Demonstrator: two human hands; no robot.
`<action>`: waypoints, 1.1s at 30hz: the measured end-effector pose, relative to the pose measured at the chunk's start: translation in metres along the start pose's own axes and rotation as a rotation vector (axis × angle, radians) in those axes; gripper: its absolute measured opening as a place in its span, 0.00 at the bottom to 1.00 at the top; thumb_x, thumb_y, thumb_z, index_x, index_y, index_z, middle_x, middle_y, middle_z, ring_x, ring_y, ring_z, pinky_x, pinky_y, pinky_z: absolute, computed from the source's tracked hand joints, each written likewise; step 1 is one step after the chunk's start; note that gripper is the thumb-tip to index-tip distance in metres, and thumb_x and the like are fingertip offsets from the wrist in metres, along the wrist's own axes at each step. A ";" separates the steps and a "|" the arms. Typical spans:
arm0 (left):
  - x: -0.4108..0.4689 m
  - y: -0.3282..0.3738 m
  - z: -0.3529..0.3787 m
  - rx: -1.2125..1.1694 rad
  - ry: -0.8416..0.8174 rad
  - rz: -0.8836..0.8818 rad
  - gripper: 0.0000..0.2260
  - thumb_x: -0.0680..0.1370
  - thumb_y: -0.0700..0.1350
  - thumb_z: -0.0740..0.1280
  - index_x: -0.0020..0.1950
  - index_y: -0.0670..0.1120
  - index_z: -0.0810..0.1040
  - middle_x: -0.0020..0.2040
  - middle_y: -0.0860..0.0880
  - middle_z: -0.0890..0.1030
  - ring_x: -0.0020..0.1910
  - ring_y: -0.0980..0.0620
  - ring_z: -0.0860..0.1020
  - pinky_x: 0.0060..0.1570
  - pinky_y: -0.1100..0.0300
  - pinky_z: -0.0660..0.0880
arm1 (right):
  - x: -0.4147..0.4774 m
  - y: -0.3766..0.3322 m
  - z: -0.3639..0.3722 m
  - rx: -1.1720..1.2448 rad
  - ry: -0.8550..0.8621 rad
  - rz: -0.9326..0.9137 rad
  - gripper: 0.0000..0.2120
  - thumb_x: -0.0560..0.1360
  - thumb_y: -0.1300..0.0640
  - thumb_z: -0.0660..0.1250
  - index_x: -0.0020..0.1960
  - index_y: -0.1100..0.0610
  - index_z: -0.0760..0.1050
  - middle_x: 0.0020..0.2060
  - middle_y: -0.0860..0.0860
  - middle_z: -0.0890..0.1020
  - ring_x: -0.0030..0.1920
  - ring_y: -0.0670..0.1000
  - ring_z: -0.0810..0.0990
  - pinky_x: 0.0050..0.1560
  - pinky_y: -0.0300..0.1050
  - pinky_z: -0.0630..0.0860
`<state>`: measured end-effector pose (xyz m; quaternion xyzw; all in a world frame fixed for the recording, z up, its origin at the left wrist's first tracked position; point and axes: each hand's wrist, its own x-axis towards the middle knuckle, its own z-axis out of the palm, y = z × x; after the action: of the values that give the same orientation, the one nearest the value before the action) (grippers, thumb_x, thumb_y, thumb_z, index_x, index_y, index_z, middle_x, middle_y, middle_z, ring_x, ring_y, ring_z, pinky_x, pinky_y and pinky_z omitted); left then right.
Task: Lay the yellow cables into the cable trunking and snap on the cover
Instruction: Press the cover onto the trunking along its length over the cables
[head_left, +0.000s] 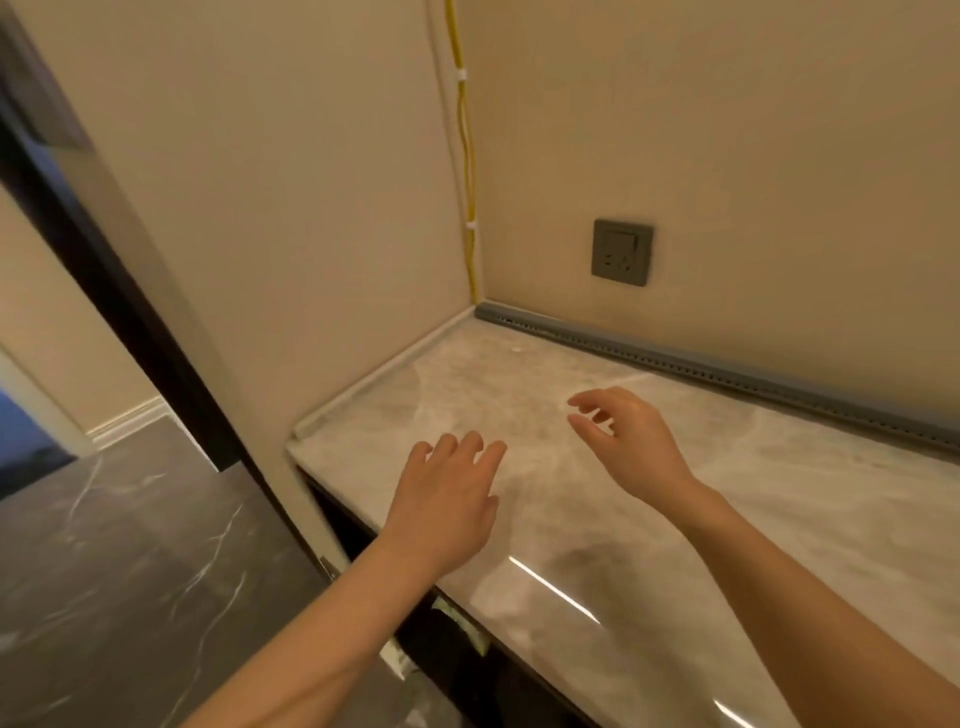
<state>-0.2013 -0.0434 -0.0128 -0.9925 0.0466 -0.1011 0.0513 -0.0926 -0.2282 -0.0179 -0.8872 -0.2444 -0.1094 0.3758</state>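
Yellow cables (467, 156) run down the inner corner of the beige walls, held by two white clips, and end where the grey cable trunking (727, 376) begins. The trunking lies along the foot of the back wall on the marble countertop (467, 374) and shows a row of small holes. My left hand (447, 499) hovers over the counter's front left part, fingers spread, empty. My right hand (628, 441) floats to its right, fingers curled apart, holding nothing. Both hands are well short of the trunking and the cables.
A grey wall socket with a switch (622, 252) sits on the back wall above the trunking. A pale trim strip (384, 366) edges the counter along the left wall. Dark marble floor (130, 571) and a dark door frame (119, 270) lie to the left.
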 end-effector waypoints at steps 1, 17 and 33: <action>-0.002 -0.005 0.002 -0.002 -0.009 -0.003 0.22 0.78 0.52 0.57 0.72 0.51 0.58 0.67 0.50 0.66 0.62 0.48 0.67 0.60 0.52 0.62 | 0.002 -0.004 0.005 0.008 -0.008 0.009 0.11 0.76 0.53 0.65 0.56 0.53 0.78 0.47 0.49 0.79 0.44 0.47 0.76 0.48 0.43 0.73; 0.106 -0.159 0.053 -0.055 -0.208 0.049 0.20 0.80 0.52 0.56 0.71 0.51 0.59 0.68 0.51 0.65 0.64 0.49 0.66 0.63 0.53 0.62 | 0.182 0.012 0.107 -0.086 -0.120 0.107 0.13 0.77 0.49 0.62 0.60 0.51 0.75 0.51 0.48 0.79 0.48 0.47 0.76 0.47 0.42 0.72; 0.320 -0.186 0.143 -0.160 -0.253 0.152 0.25 0.75 0.39 0.59 0.72 0.46 0.61 0.74 0.45 0.60 0.73 0.45 0.55 0.73 0.50 0.51 | 0.275 0.099 0.156 -0.449 -0.182 0.193 0.24 0.74 0.49 0.64 0.69 0.50 0.66 0.65 0.52 0.69 0.65 0.54 0.64 0.64 0.49 0.62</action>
<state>0.1557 0.1214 -0.0690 -0.9918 0.1227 0.0330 -0.0148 0.1960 -0.0782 -0.0832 -0.9738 -0.1609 -0.0442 0.1547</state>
